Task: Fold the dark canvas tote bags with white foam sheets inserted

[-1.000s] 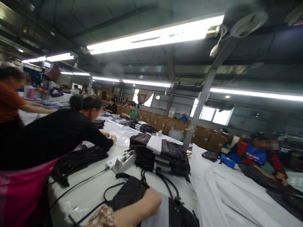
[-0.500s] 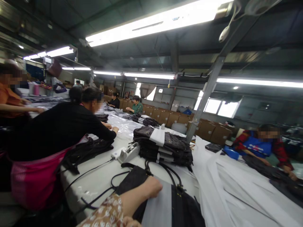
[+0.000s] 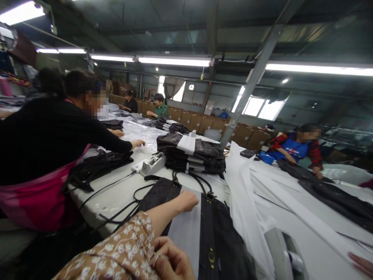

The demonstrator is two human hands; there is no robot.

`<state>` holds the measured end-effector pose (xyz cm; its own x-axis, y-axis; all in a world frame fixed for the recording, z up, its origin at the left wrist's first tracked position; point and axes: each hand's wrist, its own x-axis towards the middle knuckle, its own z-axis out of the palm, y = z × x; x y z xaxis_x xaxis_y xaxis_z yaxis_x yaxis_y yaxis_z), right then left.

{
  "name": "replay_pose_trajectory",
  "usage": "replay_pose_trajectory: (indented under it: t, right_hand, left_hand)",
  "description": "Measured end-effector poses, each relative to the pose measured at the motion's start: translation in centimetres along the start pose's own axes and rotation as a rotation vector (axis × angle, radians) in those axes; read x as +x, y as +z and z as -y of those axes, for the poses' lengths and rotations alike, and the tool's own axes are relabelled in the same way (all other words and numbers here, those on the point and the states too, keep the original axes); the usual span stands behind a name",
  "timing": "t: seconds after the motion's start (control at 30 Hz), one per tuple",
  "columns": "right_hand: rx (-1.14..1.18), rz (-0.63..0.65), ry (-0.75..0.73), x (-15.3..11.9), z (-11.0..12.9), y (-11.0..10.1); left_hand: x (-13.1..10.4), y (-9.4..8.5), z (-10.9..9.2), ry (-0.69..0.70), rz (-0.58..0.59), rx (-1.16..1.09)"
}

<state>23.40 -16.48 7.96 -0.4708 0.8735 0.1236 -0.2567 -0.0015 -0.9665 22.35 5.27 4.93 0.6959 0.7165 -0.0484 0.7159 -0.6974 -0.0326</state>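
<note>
A black handbag (image 3: pixel 224 233) with thin handles lies flat on the white table in front of me. Down its middle runs a pale grey strip (image 3: pixel 186 233), perhaps paper. My left hand (image 3: pixel 188 201), in a brown floral sleeve, is closed on the upper part of this strip; its fingertips are hidden. Lower down, my right hand (image 3: pixel 173 258), wearing a ring, has its fingers curled beside the sleeve at the strip's left edge. What those fingers hold, if anything, does not show. Long black straps (image 3: pixel 131 204) trail off the bag to the left.
Behind the bag stands a stack of banded black bags (image 3: pixel 194 151), with a tape dispenser (image 3: pixel 153 165) beside it. Another grey dispenser (image 3: pixel 284 252) is at lower right, near another person's hand (image 3: pixel 361 262). White sheeting (image 3: pixel 244 194) lies right. A person in black (image 3: pixel 58 124) works at left.
My view has turned downward and a little right, showing more of the bag and the grey dispenser. My right hand shows more fully. My left hand stays closed on the strip.
</note>
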Motion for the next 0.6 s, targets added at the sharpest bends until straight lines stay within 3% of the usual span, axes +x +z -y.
replay_pose_trajectory:
  t: [0.2, 0.37, 0.5, 0.53, 0.6]
  right_hand:
    - [0.154, 0.058, 0.086, 0.1, 0.8, 0.2]
    - [0.057, 0.204, 0.24, -0.3, 3.9, -0.1]
    - [0.222, 0.343, 0.299, -0.3, 4.6, 0.3]
    - [0.308, 0.3, 0.267, -0.1, 4.4, 0.5]
    - [0.513, 0.071, 0.187, 0.5, 3.9, 0.7]
  left_hand:
    - [0.0, 0.9, -0.3, -0.007, -0.012, -0.008]
    - [-0.1, 0.5, -1.8, 0.031, -0.012, 0.001]
    - [0.3, -0.1, -3.4, 0.105, -0.009, 0.011]
    - [0.4, -0.1, -3.7, 0.124, -0.013, 0.012]
    - [0.4, 0.2, -4.3, 0.166, -0.018, 0.012]
